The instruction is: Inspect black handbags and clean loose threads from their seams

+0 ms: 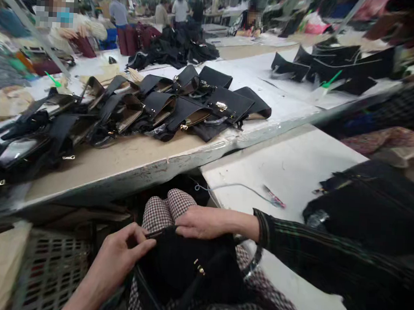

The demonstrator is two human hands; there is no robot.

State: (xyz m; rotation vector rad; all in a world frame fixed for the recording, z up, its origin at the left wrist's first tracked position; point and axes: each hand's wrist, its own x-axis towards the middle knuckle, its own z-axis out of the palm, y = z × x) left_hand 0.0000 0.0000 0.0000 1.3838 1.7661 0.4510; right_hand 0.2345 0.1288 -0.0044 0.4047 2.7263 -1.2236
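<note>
A black handbag (190,265) with small gold-coloured metal fittings rests on my lap, over checked fabric. At its upper left corner, my left hand (126,248) pinches the bag's edge between thumb and fingers. My right hand (203,222) lies across the upper edge, its fingers curled over the bag and their tips partly hidden. A plastic-wrapped handle (255,261) sticks out at the bag's right side.
Several black bags (157,101) with gold clasps lie along the long table (123,162). To my right, a white side table (279,163) carries a small pointed tool (274,197), a cord and a black bag (370,210). A plastic crate (53,267) stands lower left. People work farther back.
</note>
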